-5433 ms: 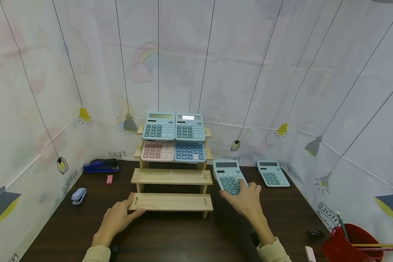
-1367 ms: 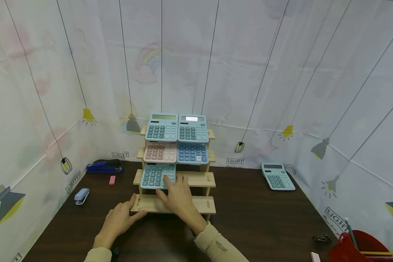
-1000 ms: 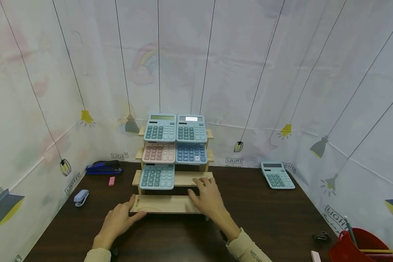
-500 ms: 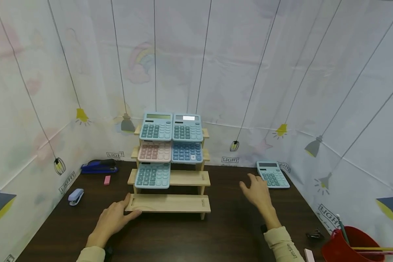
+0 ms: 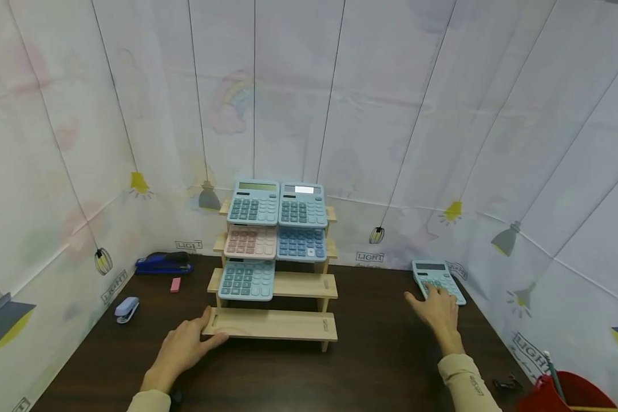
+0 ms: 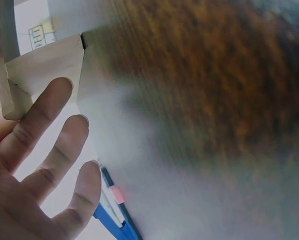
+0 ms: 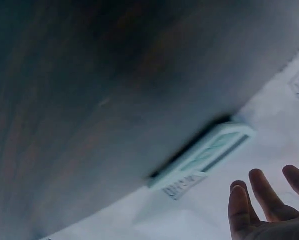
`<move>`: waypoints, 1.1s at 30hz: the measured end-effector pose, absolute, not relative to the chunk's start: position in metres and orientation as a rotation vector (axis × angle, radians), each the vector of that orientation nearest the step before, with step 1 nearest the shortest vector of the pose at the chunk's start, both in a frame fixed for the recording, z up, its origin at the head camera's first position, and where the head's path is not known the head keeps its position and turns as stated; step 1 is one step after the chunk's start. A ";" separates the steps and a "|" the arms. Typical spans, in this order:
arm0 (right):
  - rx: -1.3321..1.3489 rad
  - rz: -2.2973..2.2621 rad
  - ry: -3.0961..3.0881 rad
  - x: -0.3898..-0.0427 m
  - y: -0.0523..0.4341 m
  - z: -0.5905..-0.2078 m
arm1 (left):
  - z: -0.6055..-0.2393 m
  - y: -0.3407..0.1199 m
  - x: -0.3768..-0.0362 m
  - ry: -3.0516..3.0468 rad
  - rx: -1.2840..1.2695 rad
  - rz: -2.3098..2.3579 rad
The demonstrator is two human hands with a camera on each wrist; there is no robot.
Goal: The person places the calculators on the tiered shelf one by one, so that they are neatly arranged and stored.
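Observation:
A four-tier wooden display rack stands mid-table. My left hand holds the left end of its lowest board, the thumb along the front edge; in the left wrist view, the other fingers extend loosely beside the board. Two light-blue calculators fill the top tier, a pink calculator and a darker blue calculator the second. Another light-blue calculator lies left on the third tier. At right, my right hand reaches over a light-blue calculator, fingers apart from it in the right wrist view.
Left of the rack lie a dark-blue stapler, a pink eraser and a small pale-blue stapler. A red bucket with pencils stands at the front right, beside a small black object. Patterned cloth walls border the table.
My right hand set a light-blue calculator on the third tier's left side, let go, and moved right to the calculator on the table. My left hand stayed at the lowest board.

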State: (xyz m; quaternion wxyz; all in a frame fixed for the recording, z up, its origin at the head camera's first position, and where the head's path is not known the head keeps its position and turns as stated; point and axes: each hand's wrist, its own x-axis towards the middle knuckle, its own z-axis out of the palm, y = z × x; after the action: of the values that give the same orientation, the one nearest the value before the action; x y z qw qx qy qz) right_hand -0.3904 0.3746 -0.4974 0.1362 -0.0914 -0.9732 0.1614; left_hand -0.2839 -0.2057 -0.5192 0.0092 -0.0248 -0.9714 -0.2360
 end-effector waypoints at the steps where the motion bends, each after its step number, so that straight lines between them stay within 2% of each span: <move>1: -0.283 0.467 -2.825 -0.393 0.378 -0.500 | -0.519 -0.206 -0.284 -3.033 -0.077 -0.737; 18: -0.501 0.597 -3.052 -0.429 0.428 -0.499 | -0.521 -0.206 -0.287 -2.996 -0.085 -0.742; 33: -0.550 0.689 -3.096 -0.443 0.441 -0.509 | -0.521 -0.206 -0.287 -2.980 -0.081 -0.686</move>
State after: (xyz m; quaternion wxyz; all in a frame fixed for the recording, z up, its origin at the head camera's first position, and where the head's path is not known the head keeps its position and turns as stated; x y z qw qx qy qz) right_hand -0.4432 0.4413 -0.5094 -0.0388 -0.1707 -0.9610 0.2139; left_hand -0.2869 -0.2064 -0.5212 0.0411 -0.0264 -0.9733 -0.2242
